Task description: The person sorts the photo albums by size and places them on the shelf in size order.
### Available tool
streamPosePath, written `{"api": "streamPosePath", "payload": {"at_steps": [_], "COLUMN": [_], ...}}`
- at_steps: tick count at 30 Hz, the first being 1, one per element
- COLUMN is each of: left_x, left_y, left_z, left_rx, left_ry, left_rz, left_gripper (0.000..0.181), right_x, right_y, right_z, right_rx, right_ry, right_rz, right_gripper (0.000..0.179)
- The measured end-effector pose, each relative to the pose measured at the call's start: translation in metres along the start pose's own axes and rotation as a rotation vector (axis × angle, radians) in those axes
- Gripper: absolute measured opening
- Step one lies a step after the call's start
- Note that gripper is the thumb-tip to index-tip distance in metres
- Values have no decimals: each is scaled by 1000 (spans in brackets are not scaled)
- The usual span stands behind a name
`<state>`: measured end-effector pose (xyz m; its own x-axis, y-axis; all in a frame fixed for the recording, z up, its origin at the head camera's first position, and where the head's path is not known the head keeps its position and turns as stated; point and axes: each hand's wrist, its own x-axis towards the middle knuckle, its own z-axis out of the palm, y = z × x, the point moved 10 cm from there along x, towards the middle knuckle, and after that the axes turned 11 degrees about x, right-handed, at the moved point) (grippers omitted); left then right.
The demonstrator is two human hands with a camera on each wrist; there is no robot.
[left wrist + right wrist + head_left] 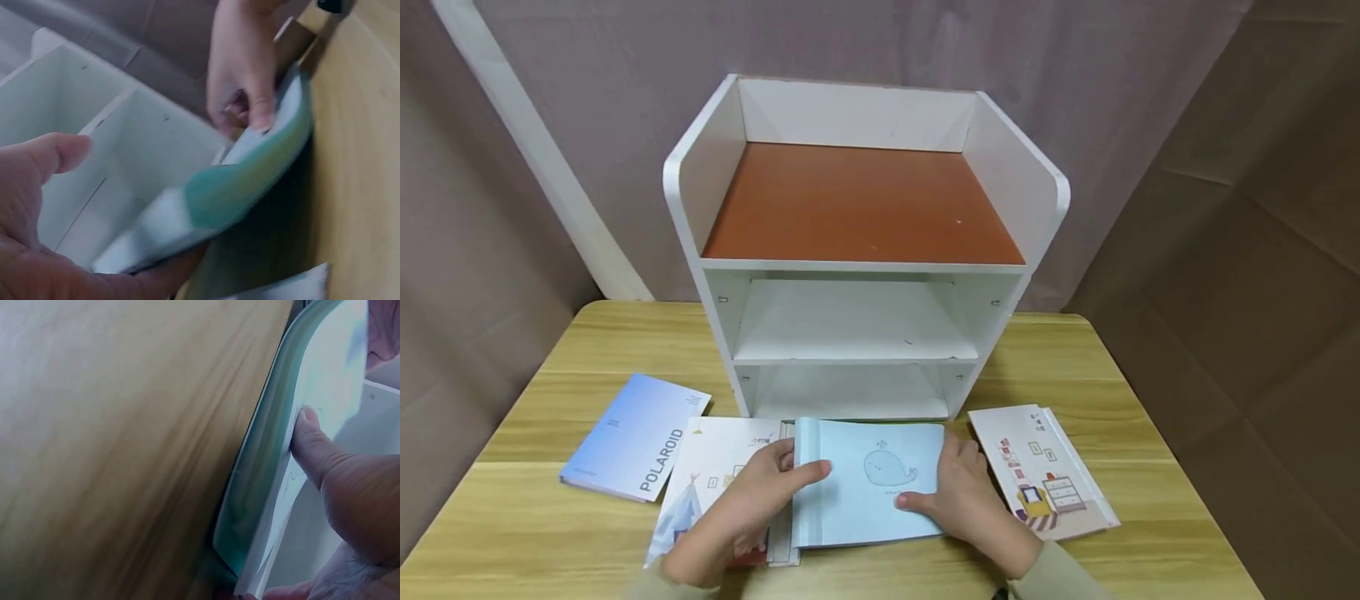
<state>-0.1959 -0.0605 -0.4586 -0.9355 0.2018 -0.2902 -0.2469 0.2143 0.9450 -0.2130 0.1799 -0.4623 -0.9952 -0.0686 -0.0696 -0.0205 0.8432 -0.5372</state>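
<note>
A pale blue book [857,517] with a whale drawing on its cover lies level between both hands, in front of the white shelf unit [853,265]. My right hand [966,492] grips its right side, thumb on the cover and fingers underneath. My left hand [767,479] is at the spine; the left wrist view shows its thumb [59,153] raised off the book and its fingers reaching below it. Greenish page edges [262,487] curve along the near side in the right wrist view. Partly under the left hand and the blue book is an illustrated book [730,433].
On the left lies a blue-white book marked POLAROID [632,437], touching the illustrated one. To the right, another illustrated book [1037,467] rests on the wooden table [1075,358]. The shelf unit has a brown top [865,204] and two open compartments; curtains [1225,208] surround the table.
</note>
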Motion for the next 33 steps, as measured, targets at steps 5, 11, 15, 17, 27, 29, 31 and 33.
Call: {"api": "streamPosePath", "payload": {"at_steps": [5,11,15,17,27,29,31,33], "left_x": [-1,-7,-10,-11,-26,-31,-35,-39], "left_y": [-1,4,3,2,11,16,21,26], "left_z": [15,11,12,10,-9,-11,-14,-17], "left_rx": [-61,63,-1,-15,40,40,33,19], "left_ry": [-43,74,106,143,314,315,311,300], "left_rz": [65,124,124,112,161,200,237,275], "left_gripper": [76,74,64,59,50,49,48,47], "right_x": [0,-2,-5,-7,-14,-12,-11,-11], "right_y": [-3,-3,0,1,2,1,1,0], "right_z": [3,-1,-8,-10,-14,-17,-20,-23], "right_rx": [9,34,89,112,270,340,424,502], "right_ry": [17,27,39,37,41,65,87,105], "right_rz": [-14,-24,-16,-16,-31,-51,-73,-101], "right_gripper": [131,132,134,134,122,112,102,91]}}
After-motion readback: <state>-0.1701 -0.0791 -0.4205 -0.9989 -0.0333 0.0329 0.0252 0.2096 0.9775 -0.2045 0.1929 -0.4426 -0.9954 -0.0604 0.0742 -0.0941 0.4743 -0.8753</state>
